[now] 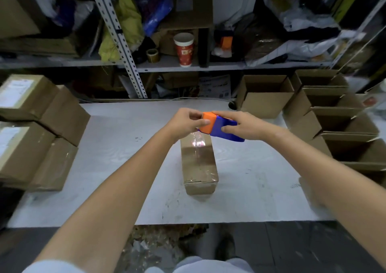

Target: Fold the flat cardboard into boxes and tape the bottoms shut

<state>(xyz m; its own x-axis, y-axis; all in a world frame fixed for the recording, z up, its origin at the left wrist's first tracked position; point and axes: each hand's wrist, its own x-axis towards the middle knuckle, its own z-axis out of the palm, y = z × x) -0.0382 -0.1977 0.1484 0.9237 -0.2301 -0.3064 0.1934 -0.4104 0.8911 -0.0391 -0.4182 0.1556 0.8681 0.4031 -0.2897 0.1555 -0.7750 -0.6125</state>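
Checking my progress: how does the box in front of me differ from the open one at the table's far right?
The front box shows a shut face with clear tape along it; the far box has an open top. The front box lies alone on the table; the far box sits beside a row of open boxes. Both are brown cardboard.
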